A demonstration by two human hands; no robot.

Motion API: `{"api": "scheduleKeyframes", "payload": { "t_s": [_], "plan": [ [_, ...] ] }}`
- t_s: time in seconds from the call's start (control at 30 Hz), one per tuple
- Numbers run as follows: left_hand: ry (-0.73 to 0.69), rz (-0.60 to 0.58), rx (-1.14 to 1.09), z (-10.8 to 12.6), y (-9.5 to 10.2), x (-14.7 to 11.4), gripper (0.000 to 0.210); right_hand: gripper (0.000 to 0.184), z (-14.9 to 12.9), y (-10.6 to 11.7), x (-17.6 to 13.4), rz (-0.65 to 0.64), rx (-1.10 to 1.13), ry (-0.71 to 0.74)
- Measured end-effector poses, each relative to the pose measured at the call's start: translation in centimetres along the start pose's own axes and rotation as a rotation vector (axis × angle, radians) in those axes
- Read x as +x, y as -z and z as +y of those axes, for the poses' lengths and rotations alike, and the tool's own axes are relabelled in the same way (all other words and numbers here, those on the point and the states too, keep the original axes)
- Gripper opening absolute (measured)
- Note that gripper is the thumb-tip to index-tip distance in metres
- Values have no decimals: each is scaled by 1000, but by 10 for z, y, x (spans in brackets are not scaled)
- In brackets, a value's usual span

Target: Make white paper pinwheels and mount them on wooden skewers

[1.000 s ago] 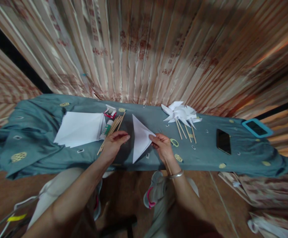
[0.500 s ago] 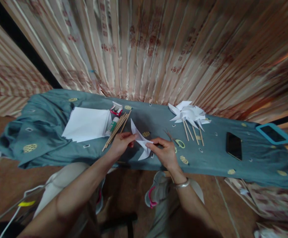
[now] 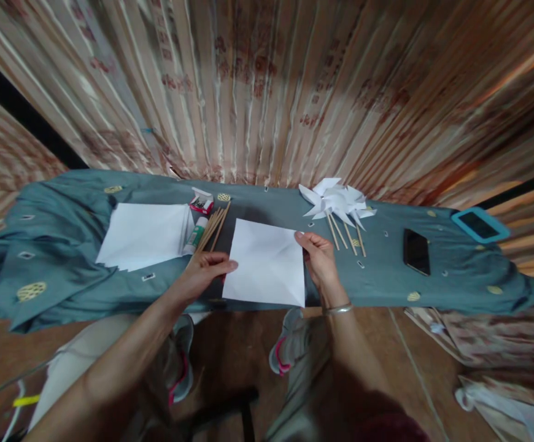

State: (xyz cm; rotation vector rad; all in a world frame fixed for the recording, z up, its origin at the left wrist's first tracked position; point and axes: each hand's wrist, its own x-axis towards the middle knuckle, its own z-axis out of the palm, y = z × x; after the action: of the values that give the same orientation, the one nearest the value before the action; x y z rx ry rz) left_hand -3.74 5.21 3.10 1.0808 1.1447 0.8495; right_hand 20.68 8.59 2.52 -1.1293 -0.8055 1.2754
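Observation:
A square sheet of white paper, spread out flat with faint crease lines, is held up between my two hands over the cloth. My left hand pinches its left edge between thumb and fingers. At the upper right corner, my right hand grips the sheet with the thumb on top. Just left of the sheet lie several thin wooden sticks and a glue stick. The scissors seen earlier do not show now; the paper and my right hand cover that spot.
A stack of white paper lies at the left, with a small red-and-white box near it. Finished paper pinwheels on sticks lie right of centre. Farther right are a black phone and a blue-framed device on the green cloth.
The paper was folded into a narrow, pointed shape; it is now opened out into a full square. My right hand has moved up and outward to its corner. The view has shifted slightly.

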Motion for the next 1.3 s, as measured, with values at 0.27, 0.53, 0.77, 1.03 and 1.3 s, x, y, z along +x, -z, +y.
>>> {"api": "scheduleKeyframes", "payload": {
  "t_s": [0.27,0.53,0.77,1.03,1.3],
  "plan": [
    [33,-28,-165,-7,-11,0,36,34,7,-9,6,-59,39,-41],
    [-28,-71,-240,-5,-21,-6,94,33,10,-10,17,-64,14,-40],
    [40,-100,-203,-16,-16,-5,67,34,14,-8,23,-40,-47,4],
    [130,10,-308,-14,-10,1,46,33,15,-21,17,-174,-77,-91],
    [-181,132,-16,-12,-15,-1,93,39,24,-23,23,-185,-39,-94]
  ]
}}
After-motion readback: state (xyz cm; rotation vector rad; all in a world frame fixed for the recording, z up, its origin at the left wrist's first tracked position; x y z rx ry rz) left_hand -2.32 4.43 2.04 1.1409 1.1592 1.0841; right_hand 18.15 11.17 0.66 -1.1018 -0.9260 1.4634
